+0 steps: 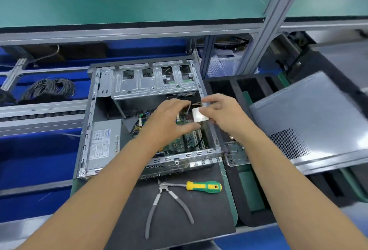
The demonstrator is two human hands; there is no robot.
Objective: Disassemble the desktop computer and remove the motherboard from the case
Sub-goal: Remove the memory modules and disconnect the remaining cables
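Both forearms reach over pliers (167, 200) & screwdriver (203, 186) into open case (87, 130). Right hand (225, 114) pinches small white block (199, 114); left hand (169, 122) curls beside it, thumb under. Motherboard (185, 140) sits inside case, psu (103, 142) at left, side panel (318, 114) off to right.

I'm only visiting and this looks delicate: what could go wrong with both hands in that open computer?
1. The right hand pinches a small white part with thin wires running to it; a hard pull might tear them.
2. The left hand hovers over the green motherboard, and a slip could knock its components.
3. Both forearms cross the case's bare metal edge, which might scrape skin.
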